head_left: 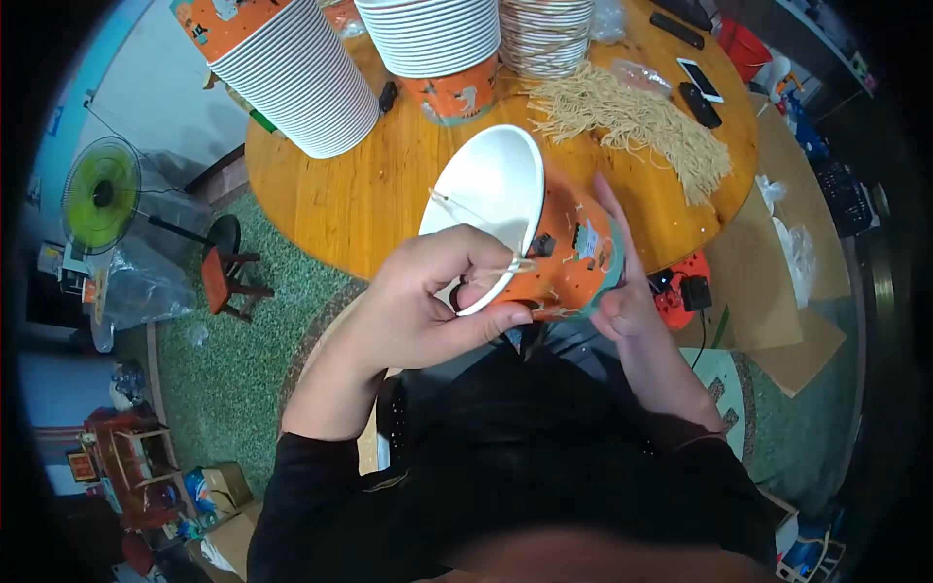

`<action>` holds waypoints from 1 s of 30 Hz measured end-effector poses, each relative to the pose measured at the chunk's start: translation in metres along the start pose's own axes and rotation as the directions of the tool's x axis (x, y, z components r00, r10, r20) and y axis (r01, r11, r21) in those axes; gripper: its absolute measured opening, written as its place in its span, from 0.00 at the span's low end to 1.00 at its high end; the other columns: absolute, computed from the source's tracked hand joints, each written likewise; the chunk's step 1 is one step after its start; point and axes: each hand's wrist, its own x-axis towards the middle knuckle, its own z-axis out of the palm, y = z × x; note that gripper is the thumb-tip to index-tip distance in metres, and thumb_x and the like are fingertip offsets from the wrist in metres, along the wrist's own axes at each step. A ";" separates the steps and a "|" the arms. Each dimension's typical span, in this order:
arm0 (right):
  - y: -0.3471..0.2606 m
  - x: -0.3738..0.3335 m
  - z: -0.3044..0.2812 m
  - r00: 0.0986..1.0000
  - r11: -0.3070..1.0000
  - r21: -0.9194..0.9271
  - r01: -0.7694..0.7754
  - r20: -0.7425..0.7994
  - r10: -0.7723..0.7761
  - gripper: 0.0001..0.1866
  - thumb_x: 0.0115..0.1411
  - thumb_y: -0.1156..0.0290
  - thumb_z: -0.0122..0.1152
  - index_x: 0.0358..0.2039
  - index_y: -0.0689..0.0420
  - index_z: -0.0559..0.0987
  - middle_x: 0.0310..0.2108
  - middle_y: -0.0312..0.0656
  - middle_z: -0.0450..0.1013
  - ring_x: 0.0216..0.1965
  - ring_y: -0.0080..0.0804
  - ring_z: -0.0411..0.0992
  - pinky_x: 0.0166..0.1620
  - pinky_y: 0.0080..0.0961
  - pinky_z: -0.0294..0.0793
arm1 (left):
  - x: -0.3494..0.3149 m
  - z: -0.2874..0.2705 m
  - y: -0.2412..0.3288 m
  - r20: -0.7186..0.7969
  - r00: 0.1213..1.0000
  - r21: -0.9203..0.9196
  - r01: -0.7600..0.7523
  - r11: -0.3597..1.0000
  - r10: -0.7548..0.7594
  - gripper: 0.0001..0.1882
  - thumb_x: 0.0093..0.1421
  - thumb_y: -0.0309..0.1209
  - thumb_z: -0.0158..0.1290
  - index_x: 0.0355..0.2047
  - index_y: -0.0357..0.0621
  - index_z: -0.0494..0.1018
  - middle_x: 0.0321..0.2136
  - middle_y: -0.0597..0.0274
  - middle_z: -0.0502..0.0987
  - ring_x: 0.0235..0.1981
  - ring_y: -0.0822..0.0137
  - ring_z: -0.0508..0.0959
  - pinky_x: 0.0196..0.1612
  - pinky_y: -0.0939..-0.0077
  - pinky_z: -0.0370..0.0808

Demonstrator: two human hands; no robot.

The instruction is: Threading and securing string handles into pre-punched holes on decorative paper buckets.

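Note:
An orange paper bucket [573, 248] with a white inside and a teal band at its base is tilted between my hands at the table's near edge, its mouth facing left. My left hand [437, 291] grips the rim, thumb outside and fingers reaching into the mouth. A knotted string [522, 264] shows at the rim by these fingers, and another string end [440, 197] sticks out at the opposite side of the mouth. Around the base and far side wraps my right hand [622, 291]; part of its fingers is hidden behind the bucket.
On the round wooden table [301, 209] stand nested bucket stacks [301, 83], [432, 44] and another stack [546, 39]. A heap of beige strings [641, 126], a white phone [700, 80] and a black object [700, 105] lie right. A green fan [102, 191] and small stool [228, 282] stand left.

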 end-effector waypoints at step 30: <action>-0.258 0.393 0.068 0.794 -0.776 -0.556 0.297 0.595 -0.122 0.49 0.40 0.48 0.80 0.58 0.68 0.76 0.60 0.62 0.72 0.62 0.54 0.71 0.65 0.40 0.69 | 0.019 0.026 -0.116 -0.383 0.924 0.432 0.178 0.884 0.001 0.17 0.58 0.31 0.65 0.43 0.35 0.74 0.43 0.47 0.75 0.47 0.46 0.76 0.51 0.58 0.75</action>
